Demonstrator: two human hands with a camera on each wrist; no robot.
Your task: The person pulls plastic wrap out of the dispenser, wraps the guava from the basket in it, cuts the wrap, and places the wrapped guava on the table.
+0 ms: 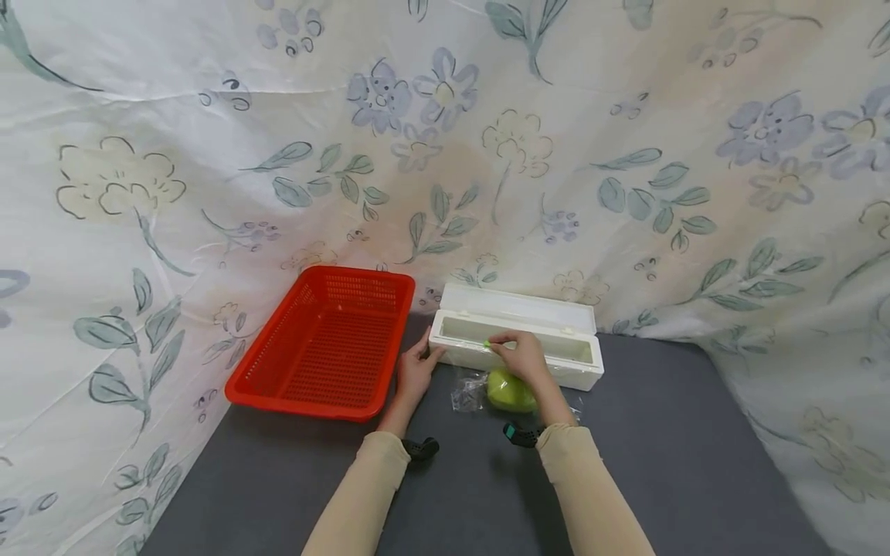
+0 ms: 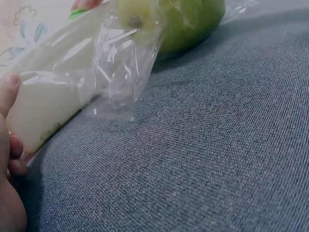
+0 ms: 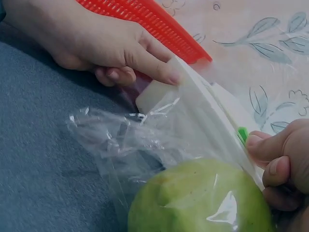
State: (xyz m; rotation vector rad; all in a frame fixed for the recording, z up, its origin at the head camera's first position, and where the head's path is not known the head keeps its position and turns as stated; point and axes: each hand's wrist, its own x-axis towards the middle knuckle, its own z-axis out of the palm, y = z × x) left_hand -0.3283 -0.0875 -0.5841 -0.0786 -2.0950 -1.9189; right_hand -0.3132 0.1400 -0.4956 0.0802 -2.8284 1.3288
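A long white plastic wrap dispenser [image 1: 577,375] lies on the table with its lid [image 1: 518,303] tipped back. My left hand [image 1: 415,376] grips its left end, thumb on the front edge in the right wrist view. Between thumb and fingertip, my right hand [image 1: 523,357] pinches a small green slide cutter [image 3: 243,133] on the dispenser's front rim. Clear plastic wrap [image 3: 125,140] hangs from that rim and spreads over a round green fruit [image 1: 510,391]. The fruit sits just in front of the dispenser, under my right wrist.
To the left stands a red plastic basket [image 1: 323,347], its right side near my left hand. A dark grey cloth [image 1: 459,494] covers the table. Floral fabric [image 1: 445,154] hangs close behind the dispenser and along both sides.
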